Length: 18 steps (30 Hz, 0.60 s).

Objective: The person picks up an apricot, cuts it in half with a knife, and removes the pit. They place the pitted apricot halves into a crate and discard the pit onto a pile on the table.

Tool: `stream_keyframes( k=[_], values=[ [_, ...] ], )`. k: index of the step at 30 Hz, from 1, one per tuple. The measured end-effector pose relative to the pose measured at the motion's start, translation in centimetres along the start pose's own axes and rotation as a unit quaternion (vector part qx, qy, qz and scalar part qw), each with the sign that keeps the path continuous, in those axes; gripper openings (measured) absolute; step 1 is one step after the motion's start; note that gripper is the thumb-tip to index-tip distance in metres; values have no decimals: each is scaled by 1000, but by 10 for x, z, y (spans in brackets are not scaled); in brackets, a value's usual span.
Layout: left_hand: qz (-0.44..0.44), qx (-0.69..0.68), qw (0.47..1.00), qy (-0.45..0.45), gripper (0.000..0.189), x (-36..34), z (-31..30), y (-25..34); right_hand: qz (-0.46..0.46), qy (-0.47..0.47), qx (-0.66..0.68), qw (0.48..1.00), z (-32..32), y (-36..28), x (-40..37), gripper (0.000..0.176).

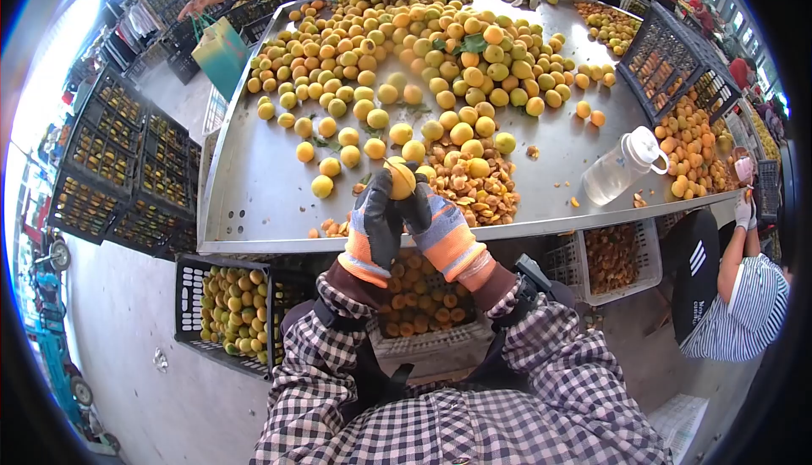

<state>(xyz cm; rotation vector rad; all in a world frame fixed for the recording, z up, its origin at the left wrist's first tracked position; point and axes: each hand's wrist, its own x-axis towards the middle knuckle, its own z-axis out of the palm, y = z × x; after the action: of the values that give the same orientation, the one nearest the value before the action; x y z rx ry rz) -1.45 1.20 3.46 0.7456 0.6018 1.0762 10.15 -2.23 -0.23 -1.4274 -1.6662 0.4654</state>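
Observation:
Both my hands wear black-palmed gloves with orange and grey-blue backs, and they meet over the near edge of the metal table. A yellow-orange apricot (401,181) is held between their fingertips, with a thin dark line across its skin. My left hand (370,232) is closed on its left side. At the lower right of the fruit, my right hand (436,226) is closed against it; some fingertips are hidden. Just beyond my right hand lies a heap of small wet orange-brown apricot pieces (482,190). Loose whole apricots (349,155) lie ahead of my hands.
A large apricot pile (457,38) covers the far part of the metal table (271,186). A lidded plastic bottle (622,167) and a tipped black crate (677,63) are at right. Below are fruit crates (266,321); a striped-shirt co-worker (744,308) sits right.

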Motion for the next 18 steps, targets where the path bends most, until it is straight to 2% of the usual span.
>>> stream_keyframes(
  k=[1,2,3,4,5,7,8,9,11,13,15,16,18],
  values=[
    [-1,-1,1000,-4,46,4,-6,3,40,-19,19,999,-4,1,-1,23],
    [35,125,990,-58,46,10,-16,7,41,-17,16,999,-7,4,-1,23],
    [70,248,960,-109,45,12,-15,11,0,-8,-15,1000,-8,7,-1,22],
    [94,263,957,-78,45,8,-11,10,-42,2,-44,998,-9,9,-1,23],
    [93,264,957,-77,45,6,-9,12,-41,1,-43,998,-7,9,-2,23],
    [70,211,972,-73,46,3,-7,13,40,-54,-10,998,-6,-2,-2,23],
    [25,132,991,-30,43,3,-10,4,15,-24,23,999,-4,-6,-4,22],
    [24,133,990,-31,43,4,-11,-3,16,-23,24,999,-1,-6,-4,22],
    [-13,-37,999,-9,43,9,-12,-14,52,-24,-4,998,4,-2,-2,23],
    [-18,-33,999,-22,45,8,-5,-10,61,-33,-21,997,0,0,-2,25],
    [11,86,996,-6,39,11,-10,-11,72,-42,-35,996,-5,0,-1,26],
    [11,86,996,-6,39,10,-12,-10,90,-52,-67,992,-9,-1,-1,32],
    [46,203,978,3,41,9,-15,-9,107,-62,-99,987,-20,-9,1,38]
  ],
)
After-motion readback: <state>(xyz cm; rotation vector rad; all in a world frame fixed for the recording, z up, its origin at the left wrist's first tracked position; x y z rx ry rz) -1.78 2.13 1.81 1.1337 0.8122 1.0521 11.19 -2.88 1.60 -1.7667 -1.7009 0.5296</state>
